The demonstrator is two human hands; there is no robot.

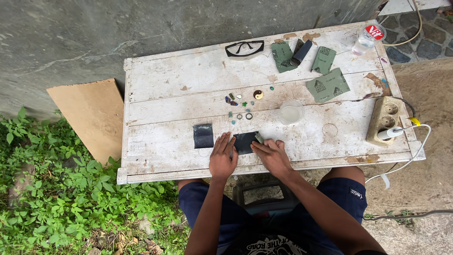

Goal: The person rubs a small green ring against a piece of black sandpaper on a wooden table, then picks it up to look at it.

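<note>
My left hand (pixel 222 158) lies flat on the white wooden table (pixel 170 89), its fingers pressing the left edge of a dark sheet of sandpaper (pixel 244 141). My right hand (pixel 272 156) rests on the sheet's right side and pinches a small pale object (pixel 259 137) against it. A second dark sandpaper piece (pixel 203 136) lies just left of my left hand. Small coloured stones and rings (pixel 240 107) are scattered beyond the hands.
A clear cup of cloudy water (pixel 291 113), green sandpaper sheets (pixel 328 85), safety glasses (pixel 244 48), a plastic water cup (pixel 369 38) and a socket strip with a white plug (pixel 388 122) sit on the table. Cardboard (pixel 92 113) leans at left, beside plants.
</note>
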